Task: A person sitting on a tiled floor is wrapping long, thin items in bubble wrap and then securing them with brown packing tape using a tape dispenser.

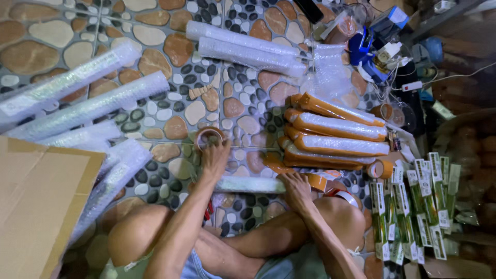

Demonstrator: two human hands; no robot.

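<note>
A roll of brown tape and a long bubble-wrapped tube are handled on a pebble floor.

The left hand (216, 157) is stretched out to twelve o'clock, and its fingers are closed on the brown tape roll (208, 138). The right hand (295, 186) is pressed flat on one end of the bubble-wrapped tube (250, 184), which is laid across just in front of the knees; whether it is gripped cannot be told. At two o'clock, a stack of orange-taped tubes (336, 135) is seen. At four o'clock, green and white boxes (413, 206) are piled. At nine o'clock, a cardboard sheet (36, 201) is laid beside more wrapped tubes (88, 108).
</note>
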